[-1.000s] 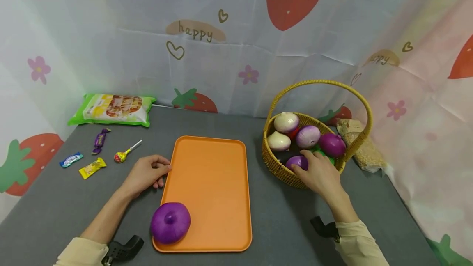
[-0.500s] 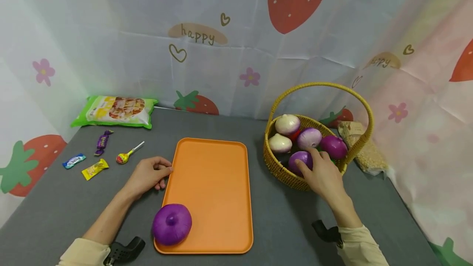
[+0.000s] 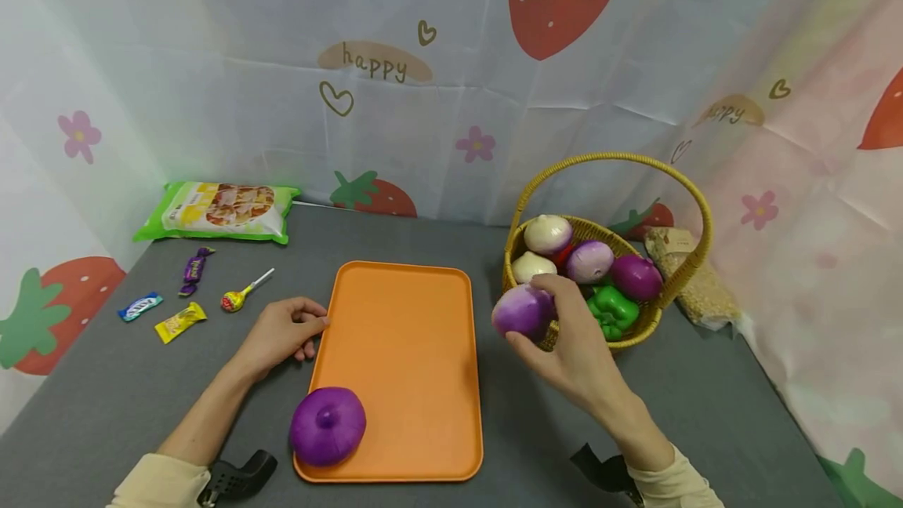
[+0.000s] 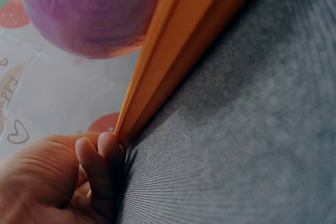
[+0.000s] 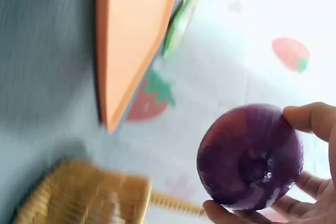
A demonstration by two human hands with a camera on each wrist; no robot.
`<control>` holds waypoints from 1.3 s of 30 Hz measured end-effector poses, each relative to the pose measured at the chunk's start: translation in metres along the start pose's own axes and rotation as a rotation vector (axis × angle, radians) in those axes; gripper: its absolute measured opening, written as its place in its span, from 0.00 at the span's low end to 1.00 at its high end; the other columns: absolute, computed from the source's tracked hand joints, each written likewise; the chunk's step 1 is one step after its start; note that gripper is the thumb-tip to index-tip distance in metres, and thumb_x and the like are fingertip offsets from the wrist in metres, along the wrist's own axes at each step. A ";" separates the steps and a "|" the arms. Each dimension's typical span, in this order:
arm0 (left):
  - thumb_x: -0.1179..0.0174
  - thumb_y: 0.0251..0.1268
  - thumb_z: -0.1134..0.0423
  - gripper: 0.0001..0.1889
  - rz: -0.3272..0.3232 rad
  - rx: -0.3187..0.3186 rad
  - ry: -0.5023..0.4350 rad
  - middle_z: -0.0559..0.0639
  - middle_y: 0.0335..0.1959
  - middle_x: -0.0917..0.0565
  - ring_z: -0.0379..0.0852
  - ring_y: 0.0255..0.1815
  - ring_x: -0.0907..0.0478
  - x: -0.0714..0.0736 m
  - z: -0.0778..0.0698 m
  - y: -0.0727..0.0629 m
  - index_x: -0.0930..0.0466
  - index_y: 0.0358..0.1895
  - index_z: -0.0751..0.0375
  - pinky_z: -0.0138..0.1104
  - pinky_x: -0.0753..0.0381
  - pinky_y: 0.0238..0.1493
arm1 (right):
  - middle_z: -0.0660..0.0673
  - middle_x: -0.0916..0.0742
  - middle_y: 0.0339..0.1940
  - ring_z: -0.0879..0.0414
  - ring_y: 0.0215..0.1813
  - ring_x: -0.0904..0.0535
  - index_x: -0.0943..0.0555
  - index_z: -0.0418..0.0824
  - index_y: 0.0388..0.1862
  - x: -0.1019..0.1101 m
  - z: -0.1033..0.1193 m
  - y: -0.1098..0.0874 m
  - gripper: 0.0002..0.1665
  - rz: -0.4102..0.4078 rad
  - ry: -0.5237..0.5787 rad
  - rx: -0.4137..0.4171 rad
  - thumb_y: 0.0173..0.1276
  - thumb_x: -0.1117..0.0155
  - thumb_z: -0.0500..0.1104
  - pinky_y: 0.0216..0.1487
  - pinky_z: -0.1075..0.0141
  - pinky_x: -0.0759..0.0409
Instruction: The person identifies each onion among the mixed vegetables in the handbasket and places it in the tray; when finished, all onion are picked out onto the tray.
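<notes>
Right hand [image 3: 582,355]: your thumb and fingertips are spread round the purple onion [image 3: 524,310], a firm-looking pinch, opened only as wide as the onion itself. Onion in the air, just off the left side of the wicker basket [image 3: 691,263]; right wrist view shows one dark end facing the camera.

Left hand [image 3: 285,335]: your thumb and forefinger pinch the left rim of the orange tray [image 3: 416,351], about midway along, other fingers curled under the palm.

Tray: flat on the desk [image 3: 529,414], long sides running near to far. A second onion [image 3: 328,427], deep purple, sits at its near left corner, bulging out over the rim.

Basket: toward the far right corner of the desk, handle up. In it you have two pale onions [image 3: 548,234], a mauve onion [image 3: 589,261], a magenta onion [image 3: 636,277] and a green pepper [image 3: 612,312]; something red between, mostly hidden. Bag of grain [image 3: 705,300] beside it at the desk's right edge.

Far left corner: green-edged packet [image 3: 219,212]. Nearer you, three wrapped sweets [image 3: 180,323] and a lollipop [image 3: 247,290].
</notes>
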State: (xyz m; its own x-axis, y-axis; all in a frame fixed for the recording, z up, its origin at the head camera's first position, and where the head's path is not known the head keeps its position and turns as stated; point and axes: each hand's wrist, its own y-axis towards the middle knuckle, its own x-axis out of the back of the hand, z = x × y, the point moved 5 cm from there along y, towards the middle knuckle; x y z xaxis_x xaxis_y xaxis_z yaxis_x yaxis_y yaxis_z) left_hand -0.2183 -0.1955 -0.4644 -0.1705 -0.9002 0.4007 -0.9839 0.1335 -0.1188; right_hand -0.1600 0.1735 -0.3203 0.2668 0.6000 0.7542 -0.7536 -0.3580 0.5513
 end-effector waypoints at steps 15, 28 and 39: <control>0.42 0.70 0.60 0.16 0.002 0.004 0.003 0.54 0.28 0.18 0.41 0.17 0.23 -0.001 -0.001 0.000 0.23 0.52 0.70 0.33 0.20 0.20 | 0.45 0.23 0.60 0.53 0.59 0.24 0.24 0.54 0.62 -0.076 0.079 -0.031 0.36 0.356 -0.077 0.398 0.52 0.26 0.55 0.55 0.60 0.20; 0.42 0.70 0.61 0.15 -0.003 -0.002 0.001 0.55 0.30 0.18 0.40 0.17 0.23 -0.001 0.000 0.000 0.23 0.51 0.70 0.33 0.20 0.20 | 0.46 0.23 0.59 0.55 0.58 0.23 0.24 0.54 0.60 -0.102 0.096 -0.040 0.33 0.459 -0.092 0.459 0.54 0.29 0.57 0.59 0.62 0.20; 0.43 0.70 0.62 0.15 0.000 -0.010 -0.005 0.56 0.31 0.18 0.41 0.17 0.23 -0.001 -0.001 0.000 0.24 0.51 0.71 0.33 0.19 0.20 | 0.46 0.21 0.65 0.55 0.66 0.25 0.26 0.47 0.62 -0.111 0.095 -0.044 0.33 0.474 -0.083 0.498 0.60 0.29 0.56 0.67 0.65 0.25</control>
State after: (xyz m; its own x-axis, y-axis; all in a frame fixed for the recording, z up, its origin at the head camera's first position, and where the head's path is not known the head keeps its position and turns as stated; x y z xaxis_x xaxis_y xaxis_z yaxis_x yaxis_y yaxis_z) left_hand -0.2180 -0.1942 -0.4636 -0.1704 -0.9024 0.3958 -0.9844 0.1378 -0.1096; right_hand -0.0991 0.0545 -0.3940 0.0367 0.2482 0.9680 -0.4395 -0.8660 0.2387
